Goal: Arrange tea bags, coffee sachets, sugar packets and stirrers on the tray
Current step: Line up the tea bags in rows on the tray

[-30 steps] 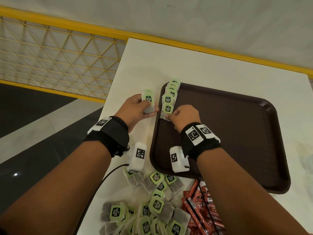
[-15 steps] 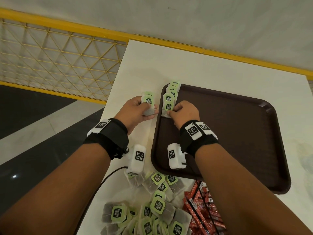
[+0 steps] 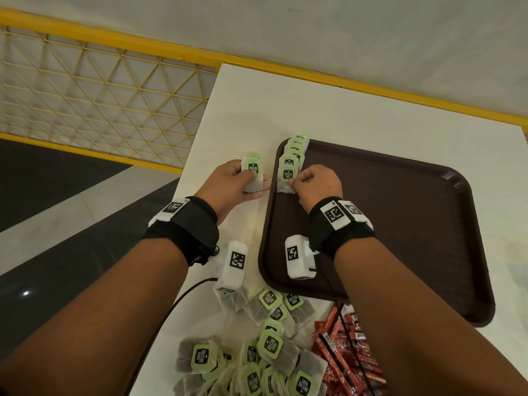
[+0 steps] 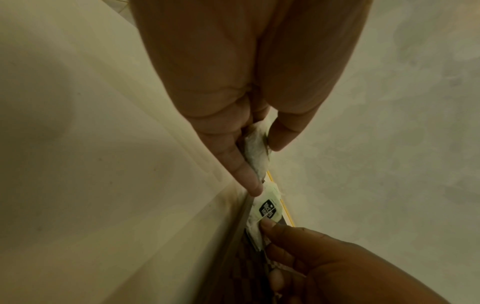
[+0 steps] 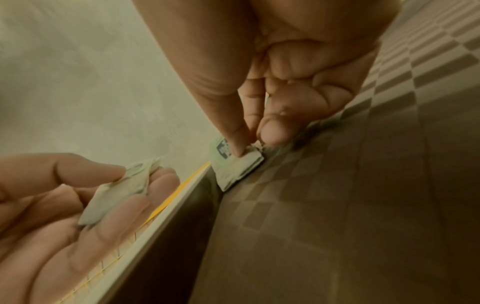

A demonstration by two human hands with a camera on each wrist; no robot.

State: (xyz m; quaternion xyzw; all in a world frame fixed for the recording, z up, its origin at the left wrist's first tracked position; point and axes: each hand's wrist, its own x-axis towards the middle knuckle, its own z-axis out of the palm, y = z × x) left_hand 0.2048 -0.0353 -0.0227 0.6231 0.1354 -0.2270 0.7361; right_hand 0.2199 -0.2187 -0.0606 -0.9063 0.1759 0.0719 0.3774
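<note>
A dark brown tray (image 3: 400,224) lies on the white table. A row of green-tagged tea bags (image 3: 293,155) leans along its left rim. My right hand (image 3: 314,182) pinches the nearest tea bag of that row (image 3: 286,178) between thumb and forefinger; the right wrist view shows the pinched tea bag (image 5: 239,166) standing on the tray floor. My left hand (image 3: 237,184) hovers just left of the tray and grips a small stack of tea bags (image 3: 252,172), seen edge-on as the stack (image 4: 255,148) in the left wrist view.
A loose heap of tea bags (image 3: 257,352) lies at the table's near edge, with red coffee sachets (image 3: 345,355) to its right. A yellow mesh railing (image 3: 94,101) runs beyond the table's left edge. A black cable (image 3: 171,304) trails from my left wrist.
My right hand has shifted slightly up the tray's left rim with the tea bag, pressing it against the row. The left hand stays in place with its stack.
</note>
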